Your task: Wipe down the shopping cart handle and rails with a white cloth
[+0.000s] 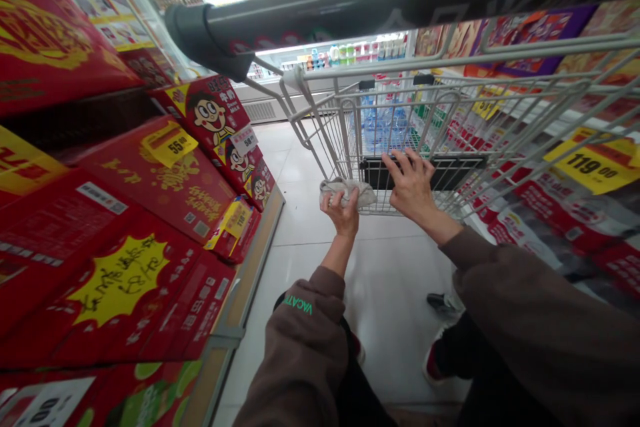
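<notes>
A wire shopping cart (450, 97) stands in front of me, its rear wall close to my hands. My left hand (343, 212) grips a crumpled grey cloth (347, 192) against the low wire rim of the cart. My right hand (411, 183) curls its fingers over the same rim, just in front of a black plastic panel (445, 172). Brown sleeves cover both my forearms. A dark grey bar (400, 3) with a rounded end cap crosses the top of the view above the cart.
Stacked red cartons of milk (210, 113) fill the shelf on the left, with a yellow price tag (171, 145). Red-and-white goods with a yellow tag (593, 163) line the right. Bottled water (383, 120) shows through the cart, and a tiled floor (385, 293) runs between the shelves.
</notes>
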Demonstrator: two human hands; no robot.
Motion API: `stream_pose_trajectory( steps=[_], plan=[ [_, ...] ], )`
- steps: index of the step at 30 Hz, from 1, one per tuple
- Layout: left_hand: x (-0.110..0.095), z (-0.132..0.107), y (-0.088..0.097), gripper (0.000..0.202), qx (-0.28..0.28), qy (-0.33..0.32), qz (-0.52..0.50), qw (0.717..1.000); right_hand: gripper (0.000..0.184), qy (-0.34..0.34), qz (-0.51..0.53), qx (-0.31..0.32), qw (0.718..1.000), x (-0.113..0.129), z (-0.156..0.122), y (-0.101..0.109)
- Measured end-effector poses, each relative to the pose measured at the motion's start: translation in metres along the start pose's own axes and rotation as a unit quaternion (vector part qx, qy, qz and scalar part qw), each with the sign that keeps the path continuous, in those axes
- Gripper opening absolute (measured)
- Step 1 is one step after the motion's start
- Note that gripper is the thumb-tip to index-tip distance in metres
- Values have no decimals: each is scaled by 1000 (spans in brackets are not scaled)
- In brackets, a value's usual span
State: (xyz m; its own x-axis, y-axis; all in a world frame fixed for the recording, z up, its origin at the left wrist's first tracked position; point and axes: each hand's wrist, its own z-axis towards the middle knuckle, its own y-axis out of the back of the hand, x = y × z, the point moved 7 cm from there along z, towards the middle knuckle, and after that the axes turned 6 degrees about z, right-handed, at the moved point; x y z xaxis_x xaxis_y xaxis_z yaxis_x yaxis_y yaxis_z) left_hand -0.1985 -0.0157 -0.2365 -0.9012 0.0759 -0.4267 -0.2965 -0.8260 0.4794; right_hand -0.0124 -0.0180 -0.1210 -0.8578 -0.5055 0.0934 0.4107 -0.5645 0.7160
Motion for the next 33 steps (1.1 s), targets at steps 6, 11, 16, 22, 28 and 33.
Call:
stream_pose_trajectory(
  steps=[6, 11, 16, 22, 28, 33],
  plan=[
    [-10, 19, 4, 33, -32, -28, 5, 999, 85, -10, 17, 1, 1000, -3, -2, -3],
    [-4, -11, -15, 43, 52, -48, 19, 997, 81, 8, 25, 4, 1000, -4, -1, 1],
    [-28, -8, -7, 32, -27, -112, 15, 993, 66, 45, 21, 5, 999, -4, 4, 12],
    [-45, 4, -16, 36, -1, -110, 32, 993, 57, 66, 21, 15, 997, -5, 9, 20],
    [-44, -19, -28, 40, 68, -128, 46, 988, 56, 88, 30, 18, 995, -5, 10, 24],
    [-67, -7, -16, 38, -25, -177, 10, 984, 55, 101, 30, 6, 994, -5, 9, 24]
  ],
)
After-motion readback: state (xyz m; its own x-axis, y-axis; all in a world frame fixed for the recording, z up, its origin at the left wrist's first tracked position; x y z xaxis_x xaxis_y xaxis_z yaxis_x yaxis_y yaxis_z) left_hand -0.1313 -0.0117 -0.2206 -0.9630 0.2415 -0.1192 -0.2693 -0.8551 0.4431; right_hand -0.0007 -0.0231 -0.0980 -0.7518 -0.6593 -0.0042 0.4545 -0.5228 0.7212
